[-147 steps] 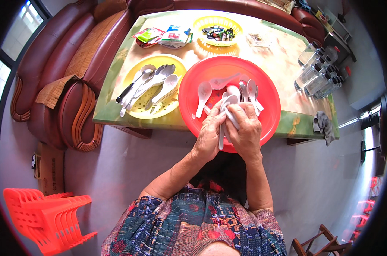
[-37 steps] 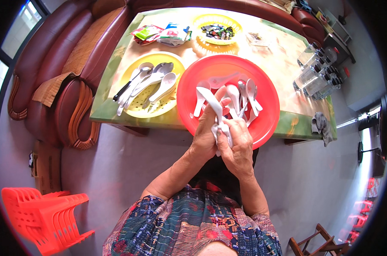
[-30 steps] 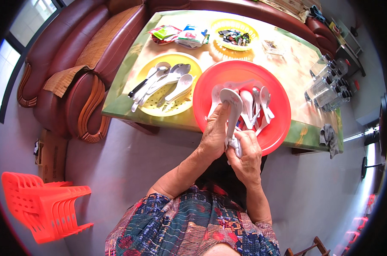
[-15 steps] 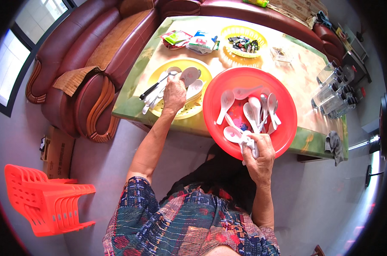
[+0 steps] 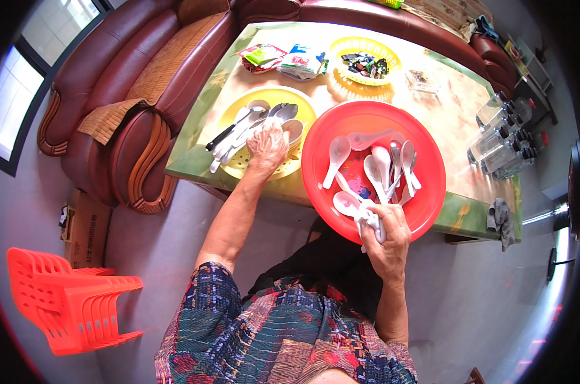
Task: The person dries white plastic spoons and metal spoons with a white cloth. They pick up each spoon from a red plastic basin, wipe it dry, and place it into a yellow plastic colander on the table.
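My left hand (image 5: pixel 267 147) reaches over the yellow perforated basket (image 5: pixel 305 102) on the left, its fingers apart on the spoons. White spoons (image 5: pixel 237 137), a dark metal spoon (image 5: pixel 283 111) and a black-handled utensil (image 5: pixel 223 138) lie in this basket. At the near rim of the red basin (image 5: pixel 424 214), my right hand (image 5: pixel 388 242) is closed round a crumpled white cloth (image 5: pixel 369 219). A white spoon (image 5: pixel 346 203) touches the cloth; whether the hand also grips it is hidden. Several more white spoons (image 5: pixel 383 160) lie inside the basin.
Behind stand packets (image 5: pixel 299 63) and a yellow basket (image 5: pixel 367 43) of small wrapped items. Clear bottles (image 5: pixel 501 134) line the table's right side, and a grey cloth (image 5: pixel 501 221) hangs off its edge. Stacked red chairs (image 5: pixel 75 301) and a maroon sofa (image 5: pixel 117 70) are left.
In the left basket, my left hand has lowered and shifted slightly right, letting go of the spoon it held up. My right hand and the cloth have moved slightly down.
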`<state>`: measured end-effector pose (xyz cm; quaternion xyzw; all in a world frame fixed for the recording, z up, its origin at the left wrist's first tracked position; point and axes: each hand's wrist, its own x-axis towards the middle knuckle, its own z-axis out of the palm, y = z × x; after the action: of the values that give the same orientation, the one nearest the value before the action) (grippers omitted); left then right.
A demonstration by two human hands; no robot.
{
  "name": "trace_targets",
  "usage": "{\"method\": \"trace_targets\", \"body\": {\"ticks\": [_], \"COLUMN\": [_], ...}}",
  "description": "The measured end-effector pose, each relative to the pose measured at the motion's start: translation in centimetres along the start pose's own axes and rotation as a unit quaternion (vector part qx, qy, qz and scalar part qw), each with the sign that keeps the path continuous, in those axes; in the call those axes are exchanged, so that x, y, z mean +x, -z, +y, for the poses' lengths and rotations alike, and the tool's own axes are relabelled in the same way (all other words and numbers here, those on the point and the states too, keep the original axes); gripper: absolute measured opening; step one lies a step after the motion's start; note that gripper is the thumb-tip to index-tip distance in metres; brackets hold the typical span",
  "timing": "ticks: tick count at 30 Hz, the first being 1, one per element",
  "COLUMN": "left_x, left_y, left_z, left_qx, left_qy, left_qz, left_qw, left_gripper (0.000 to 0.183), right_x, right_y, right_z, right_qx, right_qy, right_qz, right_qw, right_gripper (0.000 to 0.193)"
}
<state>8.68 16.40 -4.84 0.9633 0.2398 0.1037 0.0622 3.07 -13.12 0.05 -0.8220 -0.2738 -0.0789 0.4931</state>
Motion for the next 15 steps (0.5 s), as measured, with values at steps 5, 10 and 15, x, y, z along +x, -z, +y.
{"method": "trace_targets", "body": {"ticks": [5,10,15], "left_x": [-1.0,-0.7,-1.0], "left_y": [1.7,-1.0,-1.0], "left_z": [0.4,-1.8,-4.3], "left_qx": [-0.013,-0.058,-0.237], "left_qy": [-0.029,-0.038,-0.068], "left_qz": [-0.044,-0.007,-0.062], "left_qw": [0.998,0.998,0.967], "left_gripper": [0.052,0.057,0.058], "right_x": [0.0,0.1,0.1], "right_y": [0.1,0.2,0.1], "right_z": [0.1,0.2,0.4], "right_qx": [0.007,0.012,0.018], "right_qy": [0.005,0.012,0.015], "right_qz": [0.003,0.005,0.007], "right_qw": [1.000,1.000,1.000], "right_gripper": [0.029,0.029,0.029]}}
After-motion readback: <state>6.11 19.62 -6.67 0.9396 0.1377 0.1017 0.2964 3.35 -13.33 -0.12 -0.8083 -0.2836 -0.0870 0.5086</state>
